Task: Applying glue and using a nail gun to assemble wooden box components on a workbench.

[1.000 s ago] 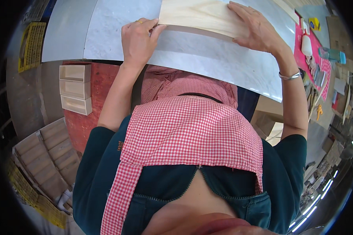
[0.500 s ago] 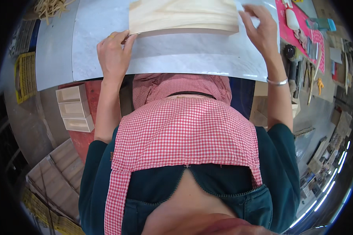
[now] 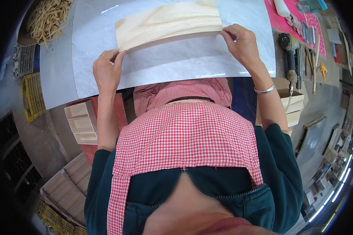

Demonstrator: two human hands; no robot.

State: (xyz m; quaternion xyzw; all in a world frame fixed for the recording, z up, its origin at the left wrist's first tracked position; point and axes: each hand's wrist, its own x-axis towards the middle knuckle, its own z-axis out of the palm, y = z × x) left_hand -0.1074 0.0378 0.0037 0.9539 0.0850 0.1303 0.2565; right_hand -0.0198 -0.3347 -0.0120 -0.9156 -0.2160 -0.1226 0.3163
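Note:
A pale, rectangular wooden board (image 3: 168, 24) with visible grain lies slanted over the white marbled tabletop, its right end farther away than its left. A shadow shows beneath its near edge. My left hand (image 3: 106, 70) pinches the near left corner between thumb and fingers. At the near right corner, my right hand (image 3: 241, 45) closes thumb and fingertips on the board's edge. A silver bangle circles my right wrist. What lies under the board is hidden.
The white tabletop (image 3: 164, 64) ends just before my checked apron. Light brown strips (image 3: 49, 19) fill a container at the far left. A dark air tool with a hose (image 3: 290, 58) hangs beside the table's right edge. Small wooden boxes (image 3: 82, 123) stand low on the left.
My right hand has come in from beside the board, fingers apart before, and now grips its near right corner. The board has turned slightly, and the whole view has shifted.

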